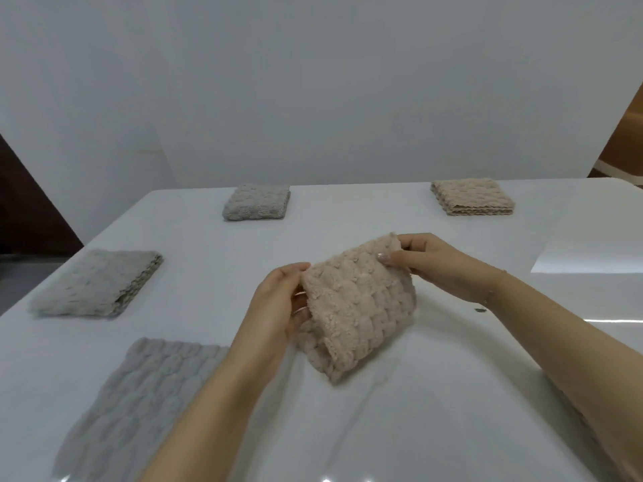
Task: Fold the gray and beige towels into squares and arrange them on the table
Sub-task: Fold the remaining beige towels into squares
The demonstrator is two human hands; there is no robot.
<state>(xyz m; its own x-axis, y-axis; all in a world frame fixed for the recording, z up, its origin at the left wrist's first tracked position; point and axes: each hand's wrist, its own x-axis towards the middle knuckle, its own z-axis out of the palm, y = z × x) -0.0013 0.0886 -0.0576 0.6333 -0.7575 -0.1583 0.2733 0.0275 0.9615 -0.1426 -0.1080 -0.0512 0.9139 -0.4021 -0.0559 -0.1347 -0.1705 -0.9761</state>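
Both hands, left hand (278, 300) and right hand (431, 262), pinch one beige towel (362, 307) mid-frame; a second beige towel (473, 197) lies folded upper right, with three gray towels (256, 202) at left.

You pinch a beige bubble-textured towel (360, 300) | gray quilted towel (139, 398) left of your fingers | white table (452, 412)

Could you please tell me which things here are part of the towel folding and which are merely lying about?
In the job:
held beige towel
left hand
right hand
unfolded gray towel
three folded squares

Lying about:
glossy sheet
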